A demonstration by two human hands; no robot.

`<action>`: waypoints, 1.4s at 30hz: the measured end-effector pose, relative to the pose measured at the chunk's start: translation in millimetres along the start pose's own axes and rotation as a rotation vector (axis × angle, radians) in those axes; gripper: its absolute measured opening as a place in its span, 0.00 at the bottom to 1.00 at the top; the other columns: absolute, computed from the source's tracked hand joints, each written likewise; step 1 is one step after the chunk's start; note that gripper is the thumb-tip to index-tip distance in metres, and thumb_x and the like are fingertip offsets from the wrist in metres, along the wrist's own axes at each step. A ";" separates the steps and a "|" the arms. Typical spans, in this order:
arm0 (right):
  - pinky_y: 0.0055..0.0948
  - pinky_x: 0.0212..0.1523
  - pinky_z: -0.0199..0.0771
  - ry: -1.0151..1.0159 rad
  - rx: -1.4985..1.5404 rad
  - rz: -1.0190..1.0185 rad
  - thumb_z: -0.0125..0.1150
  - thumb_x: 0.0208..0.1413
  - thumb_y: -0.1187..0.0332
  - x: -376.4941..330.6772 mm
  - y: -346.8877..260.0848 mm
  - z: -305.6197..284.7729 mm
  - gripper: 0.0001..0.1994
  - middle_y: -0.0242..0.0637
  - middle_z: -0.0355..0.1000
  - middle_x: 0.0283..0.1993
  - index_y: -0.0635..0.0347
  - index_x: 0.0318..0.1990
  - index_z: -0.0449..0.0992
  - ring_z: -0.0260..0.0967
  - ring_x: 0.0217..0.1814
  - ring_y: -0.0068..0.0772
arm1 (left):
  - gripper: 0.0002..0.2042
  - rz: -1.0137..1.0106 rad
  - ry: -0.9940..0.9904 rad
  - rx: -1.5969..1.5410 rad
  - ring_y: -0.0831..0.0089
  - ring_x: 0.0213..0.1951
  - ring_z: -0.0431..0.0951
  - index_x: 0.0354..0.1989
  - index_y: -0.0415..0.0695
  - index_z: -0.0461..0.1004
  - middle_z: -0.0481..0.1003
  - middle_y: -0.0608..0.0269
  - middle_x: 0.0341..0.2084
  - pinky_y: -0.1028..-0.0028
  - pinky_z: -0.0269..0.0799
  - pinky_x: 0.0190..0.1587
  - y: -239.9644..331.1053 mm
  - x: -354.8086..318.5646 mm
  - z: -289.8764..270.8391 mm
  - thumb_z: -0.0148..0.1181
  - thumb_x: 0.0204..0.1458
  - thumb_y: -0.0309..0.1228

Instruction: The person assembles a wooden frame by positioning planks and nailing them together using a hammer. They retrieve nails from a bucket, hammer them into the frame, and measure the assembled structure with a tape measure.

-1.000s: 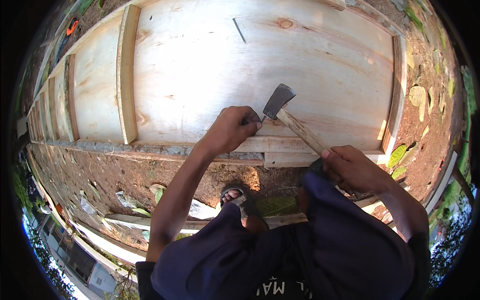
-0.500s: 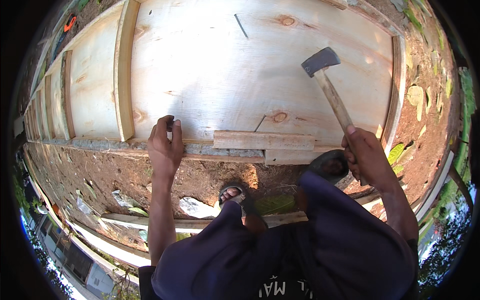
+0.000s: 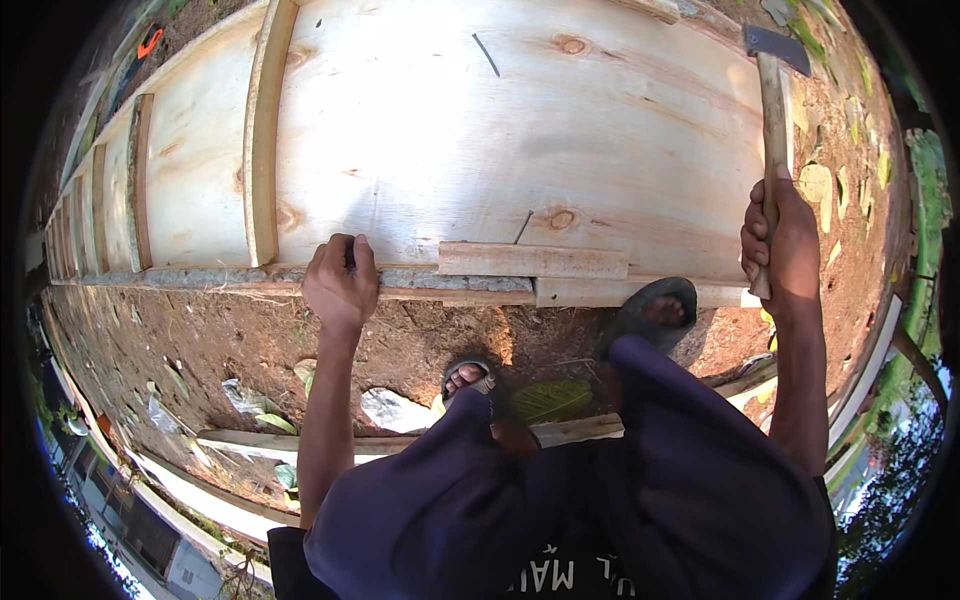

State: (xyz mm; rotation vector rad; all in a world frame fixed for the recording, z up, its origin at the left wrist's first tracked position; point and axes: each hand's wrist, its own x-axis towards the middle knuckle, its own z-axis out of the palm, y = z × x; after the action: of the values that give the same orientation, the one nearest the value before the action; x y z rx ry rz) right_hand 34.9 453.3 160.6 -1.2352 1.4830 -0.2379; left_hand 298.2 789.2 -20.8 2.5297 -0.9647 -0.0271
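Observation:
My right hand (image 3: 785,240) is wrapped round the wooden handle of a hatchet (image 3: 776,50), its dark head held past the right end of a pale plywood panel (image 3: 420,150). My left hand (image 3: 342,282) lies at the panel's near edge with curled fingers; a dark spot shows between them, too small to name. To its right, a short wooden block (image 3: 533,260) rests along the near edge, overlapping another wooden strip (image 3: 650,293). One nail (image 3: 523,228) slants up just behind the block. Another nail (image 3: 486,55) lies farther back on the panel.
Several wooden crosspieces (image 3: 264,140) divide the panel toward the left. My sandalled feet (image 3: 655,312) are by the near edge, on brown soil (image 3: 220,330) with leaves. A long board (image 3: 300,445) lies nearer me. Something orange (image 3: 150,42) shows far left.
The hatchet has swung up and to the right, away from over the panel, with my right hand. My left hand has shifted slightly right along the edge, its fingers still curled.

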 end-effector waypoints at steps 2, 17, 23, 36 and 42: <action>0.21 0.15 0.55 0.032 0.114 -0.157 0.43 0.72 0.50 6.7 -3.2 -0.1 0.19 0.23 0.55 0.21 0.56 0.37 0.66 0.51 0.16 0.14 | 0.10 -0.009 0.008 0.026 0.59 0.19 0.77 0.25 0.42 0.77 0.77 0.55 0.18 0.62 0.72 0.23 -3.1 0.6 -4.2 0.61 0.56 0.33; 0.22 0.17 0.60 0.055 0.097 -0.114 0.42 0.74 0.54 5.6 29.9 28.2 0.17 0.25 0.57 0.22 0.58 0.38 0.64 0.51 0.16 0.16 | 0.11 -0.066 -0.041 0.045 0.59 0.22 0.79 0.25 0.42 0.77 0.78 0.55 0.19 0.62 0.74 0.25 0.4 -2.0 -1.7 0.61 0.56 0.34; 0.21 0.14 0.56 -0.404 -0.328 0.271 0.45 0.73 0.52 -18.7 32.0 -4.8 0.17 0.23 0.56 0.20 0.57 0.38 0.65 0.53 0.16 0.16 | 0.11 -0.060 -0.048 0.071 0.59 0.21 0.79 0.25 0.42 0.77 0.78 0.55 0.19 0.61 0.74 0.25 -4.0 -4.0 -1.7 0.61 0.56 0.35; 0.21 0.17 0.57 -0.254 -0.103 0.139 0.46 0.72 0.51 -10.2 22.0 -18.3 0.19 0.23 0.58 0.22 0.59 0.37 0.66 0.52 0.18 0.15 | 0.11 -0.037 -0.028 0.086 0.57 0.21 0.79 0.24 0.42 0.77 0.78 0.54 0.19 0.60 0.74 0.26 6.1 1.2 3.6 0.61 0.56 0.34; 0.23 0.19 0.62 0.044 0.129 -0.090 0.45 0.72 0.52 9.4 42.5 21.8 0.18 0.25 0.58 0.22 0.59 0.40 0.67 0.56 0.19 0.17 | 0.11 -0.075 -0.027 0.124 0.57 0.22 0.79 0.24 0.42 0.77 0.78 0.54 0.19 0.60 0.75 0.27 7.0 0.4 -4.7 0.60 0.56 0.35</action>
State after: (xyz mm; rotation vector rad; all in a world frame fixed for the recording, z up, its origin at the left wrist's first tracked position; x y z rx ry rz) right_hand 31.2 474.3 116.8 -1.2000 1.4284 -0.4172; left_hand 294.8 786.0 -13.7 2.6849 -0.9074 -0.0251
